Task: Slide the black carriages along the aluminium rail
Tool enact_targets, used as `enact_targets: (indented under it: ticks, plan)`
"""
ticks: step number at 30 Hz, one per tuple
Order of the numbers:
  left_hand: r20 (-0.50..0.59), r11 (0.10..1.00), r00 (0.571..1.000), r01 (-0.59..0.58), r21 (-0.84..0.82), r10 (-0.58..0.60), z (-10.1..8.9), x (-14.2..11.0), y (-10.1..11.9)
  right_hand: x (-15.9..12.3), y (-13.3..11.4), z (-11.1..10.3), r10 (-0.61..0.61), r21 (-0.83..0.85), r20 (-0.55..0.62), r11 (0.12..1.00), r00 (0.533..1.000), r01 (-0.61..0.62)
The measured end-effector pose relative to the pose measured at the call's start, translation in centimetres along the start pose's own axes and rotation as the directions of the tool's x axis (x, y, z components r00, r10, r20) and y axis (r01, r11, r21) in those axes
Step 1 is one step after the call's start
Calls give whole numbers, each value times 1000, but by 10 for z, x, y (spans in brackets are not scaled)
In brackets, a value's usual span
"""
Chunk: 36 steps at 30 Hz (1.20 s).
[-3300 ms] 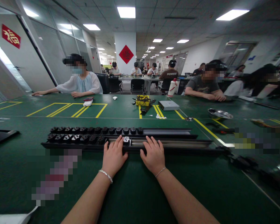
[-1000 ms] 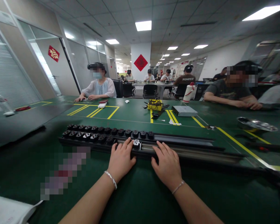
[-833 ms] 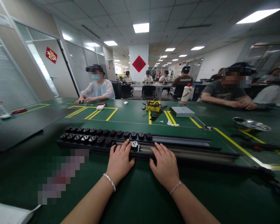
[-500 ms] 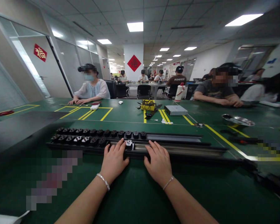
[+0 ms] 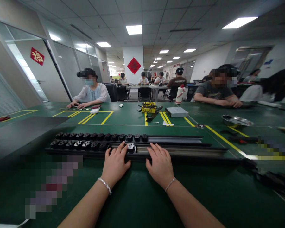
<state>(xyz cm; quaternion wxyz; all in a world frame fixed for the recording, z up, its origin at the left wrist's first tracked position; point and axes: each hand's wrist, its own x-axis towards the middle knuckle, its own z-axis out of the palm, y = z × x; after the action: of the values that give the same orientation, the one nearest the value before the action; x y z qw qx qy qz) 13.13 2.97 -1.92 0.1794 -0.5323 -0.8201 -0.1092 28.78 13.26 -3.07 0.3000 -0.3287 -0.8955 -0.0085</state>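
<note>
Two long black rails, apparently power tracks, lie side by side across the green table. Over the near rail (image 5: 187, 152) my left hand (image 5: 116, 163) rests with fingers spread, just left of a black-and-white socket module (image 5: 131, 147). My right hand (image 5: 160, 161) lies on the same rail farther right, fingers stretched out. Neither hand wraps around anything. Several black socket modules (image 5: 78, 144) sit along the left part of the near rail. Another row of modules (image 5: 115, 136) fills the left part of the far rail (image 5: 175, 139); its right part shows a bare channel.
Beyond the rails are a yellow box with cables (image 5: 149, 107), a grey box (image 5: 176, 111) and a metal bowl (image 5: 237, 120). Dark tools (image 5: 243, 139) lie at the right, a dark sheet (image 5: 21, 129) at the left. Two people (image 5: 90, 91) (image 5: 219, 88) sit across the table.
The view has shifted slightly, so the scene sits a little farther left. Both hands keep their places on the near rail, and the modules look unmoved.
</note>
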Motion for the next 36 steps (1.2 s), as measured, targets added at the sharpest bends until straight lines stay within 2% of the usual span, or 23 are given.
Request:
enact_targets:
  ticks: [16,23,36]
  plan:
    - [-1,1000,1000,8,1,-8,0,1,0,0,-1,-1,12,28,2,1000,1000,-12]
    - [32,1000,999,24,10,-24,-2,2,1,-1,0,1,16,36,6,999,1000,-17]
    - [-5,1000,1000,-1,-11,1,0,2,0,0,1,-1,14,35,18,999,1000,-14]
